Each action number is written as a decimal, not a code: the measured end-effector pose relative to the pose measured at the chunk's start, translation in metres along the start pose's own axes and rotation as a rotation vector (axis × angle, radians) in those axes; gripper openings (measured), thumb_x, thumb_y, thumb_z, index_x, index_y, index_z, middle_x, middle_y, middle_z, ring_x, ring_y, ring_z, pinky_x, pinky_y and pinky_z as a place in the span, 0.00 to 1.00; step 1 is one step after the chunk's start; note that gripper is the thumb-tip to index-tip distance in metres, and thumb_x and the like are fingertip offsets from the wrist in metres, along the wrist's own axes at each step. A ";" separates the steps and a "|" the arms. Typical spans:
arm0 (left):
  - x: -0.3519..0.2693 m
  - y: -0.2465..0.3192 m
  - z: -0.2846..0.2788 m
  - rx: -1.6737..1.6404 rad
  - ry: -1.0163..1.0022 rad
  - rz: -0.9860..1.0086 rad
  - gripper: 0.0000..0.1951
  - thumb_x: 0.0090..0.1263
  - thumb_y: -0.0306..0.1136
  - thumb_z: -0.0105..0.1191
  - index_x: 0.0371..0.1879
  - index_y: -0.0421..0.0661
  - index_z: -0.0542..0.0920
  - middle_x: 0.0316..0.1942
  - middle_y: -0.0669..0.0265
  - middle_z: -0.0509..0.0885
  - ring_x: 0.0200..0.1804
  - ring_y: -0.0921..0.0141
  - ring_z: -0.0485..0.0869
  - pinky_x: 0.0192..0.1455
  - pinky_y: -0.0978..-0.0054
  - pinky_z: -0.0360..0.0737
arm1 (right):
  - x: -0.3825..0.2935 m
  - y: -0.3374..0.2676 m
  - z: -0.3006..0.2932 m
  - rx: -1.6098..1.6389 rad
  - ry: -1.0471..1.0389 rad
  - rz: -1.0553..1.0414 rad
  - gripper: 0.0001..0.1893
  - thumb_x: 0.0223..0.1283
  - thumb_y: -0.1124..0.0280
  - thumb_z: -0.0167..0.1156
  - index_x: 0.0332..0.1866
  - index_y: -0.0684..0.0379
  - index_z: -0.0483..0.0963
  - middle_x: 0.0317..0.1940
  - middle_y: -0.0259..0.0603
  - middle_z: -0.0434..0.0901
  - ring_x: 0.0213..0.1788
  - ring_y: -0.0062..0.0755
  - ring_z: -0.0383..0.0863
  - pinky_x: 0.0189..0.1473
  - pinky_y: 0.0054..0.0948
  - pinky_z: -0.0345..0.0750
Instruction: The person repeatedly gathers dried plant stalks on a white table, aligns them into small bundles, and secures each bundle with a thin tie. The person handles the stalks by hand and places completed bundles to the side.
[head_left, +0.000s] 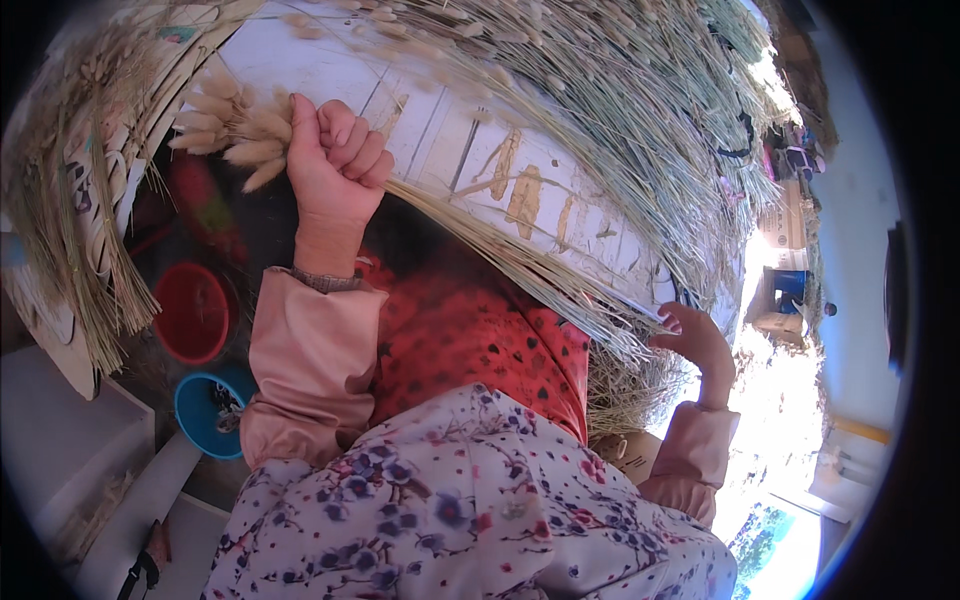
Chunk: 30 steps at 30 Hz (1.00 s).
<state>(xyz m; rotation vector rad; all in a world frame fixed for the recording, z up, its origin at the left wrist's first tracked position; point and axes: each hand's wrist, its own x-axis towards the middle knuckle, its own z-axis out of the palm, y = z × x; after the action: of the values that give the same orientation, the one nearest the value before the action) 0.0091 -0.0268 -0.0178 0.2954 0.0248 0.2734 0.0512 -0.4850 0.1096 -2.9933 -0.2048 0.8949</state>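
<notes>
My left hand (334, 150) is closed around a bunch of dried bunny-tail grass. Its fluffy seed heads (251, 139) stick out to the left of my fist. From the other side the long stems (510, 251) slant down to the right along the table's near edge. Close to the loose stem ends (619, 334) is my right hand (694, 337), thumb and fingers curled. Whether anything thin lies between those fingertips is unclear.
A large pile of bunny-tail stems (600, 112) covers the far side of the white table (420, 135), which has torn tan patches. Tied bundles (101, 225) hang at the left. A red bucket (193, 311) and a blue bucket (214, 416) stand below.
</notes>
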 end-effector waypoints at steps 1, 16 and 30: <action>0.000 0.000 0.000 -0.006 -0.039 -0.004 0.30 0.78 0.60 0.30 0.17 0.52 0.64 0.10 0.79 0.51 0.14 0.78 0.47 0.16 0.78 0.45 | 0.004 -0.011 0.000 0.052 0.038 -0.191 0.24 0.48 0.64 0.73 0.51 0.60 0.78 0.40 0.45 0.84 0.43 0.36 0.84 0.45 0.34 0.79; 0.000 0.007 -0.007 -0.023 -0.177 0.010 0.29 0.78 0.59 0.31 0.17 0.51 0.63 0.11 0.79 0.50 0.14 0.79 0.45 0.16 0.79 0.44 | 0.078 -0.187 0.056 0.803 0.228 -0.812 0.05 0.65 0.74 0.61 0.42 0.64 0.78 0.35 0.29 0.80 0.41 0.17 0.76 0.46 0.21 0.74; 0.001 0.006 -0.009 -0.102 -0.298 -0.008 0.29 0.79 0.58 0.30 0.17 0.51 0.62 0.10 0.78 0.50 0.13 0.78 0.45 0.15 0.78 0.44 | 0.049 -0.136 0.058 0.769 0.044 -0.601 0.22 0.58 0.69 0.69 0.57 0.58 0.74 0.41 0.36 0.80 0.32 0.19 0.75 0.37 0.22 0.75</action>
<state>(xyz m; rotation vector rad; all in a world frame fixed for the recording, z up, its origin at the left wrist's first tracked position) 0.0081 -0.0182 -0.0249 0.2323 -0.2815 0.2196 0.0430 -0.3456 0.0406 -2.0582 -0.5661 0.6319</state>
